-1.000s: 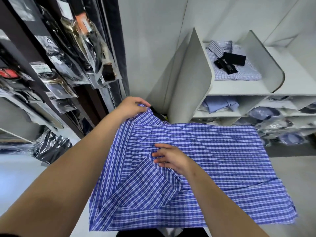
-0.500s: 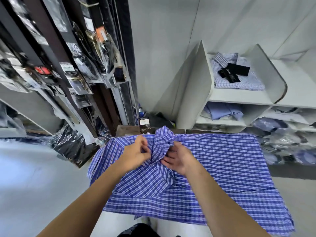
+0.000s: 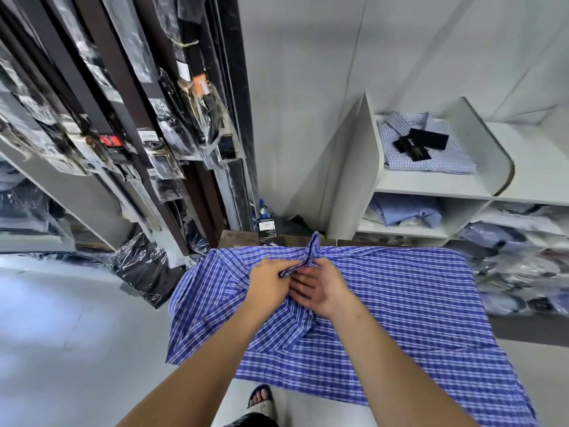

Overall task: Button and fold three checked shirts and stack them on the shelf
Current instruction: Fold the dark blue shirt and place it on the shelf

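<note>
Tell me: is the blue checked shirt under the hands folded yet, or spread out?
Spread out. The blue checked shirt lies flat across the work surface, while the left hand and right hand pinch its fabric near the collar.

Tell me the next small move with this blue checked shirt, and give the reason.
Probably fasten the top button. Both hands, left hand and right hand, pinch the front edges of the blue checked shirt together just below its raised collar, while the rest lies spread flat and unfolded.
</note>
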